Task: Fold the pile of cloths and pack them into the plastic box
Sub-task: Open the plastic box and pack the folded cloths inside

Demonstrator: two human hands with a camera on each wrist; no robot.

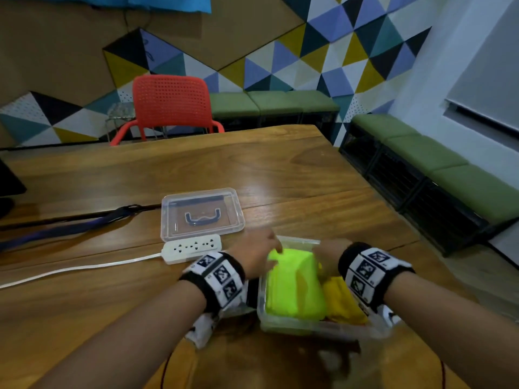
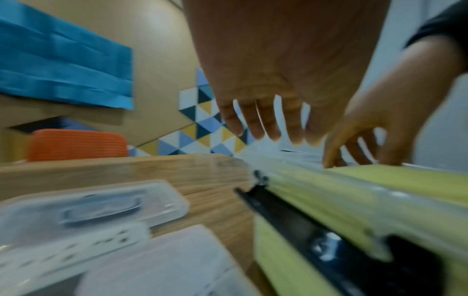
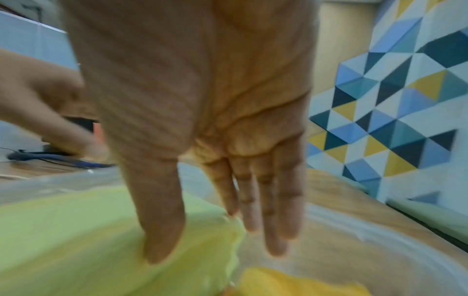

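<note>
Nearest us, under our fingers, the folded lime-green cloth (image 1: 295, 282) sits in the clear plastic box (image 1: 280, 324), with a yellow cloth (image 1: 344, 301) packed just beside it on the right-hand side. The step in hand looks like seating the green cloth: to do it well we would press flat and evenly from both ends, keep the fold from springing open, and tuck its edges below the rim so the lid can close later. Our right hand (image 3: 202, 124) reaches down into the box with straight, close-set fingers (image 3: 263, 200), the thumb laid on the green cloth and the fingertips past its edge, gripping nothing. Our left hand (image 1: 257, 255) comes in over the box's left wall, fingers loosely spread and relaxed, fingertips at the cloth's far corner; whether they touch it, we cannot tell. Both wrists angle inward. Just beyond the left fingers lies a white power strip (image 1: 192, 248), then the clear lid (image 1: 202, 214) on the wooden table (image 1: 280, 169).
</note>
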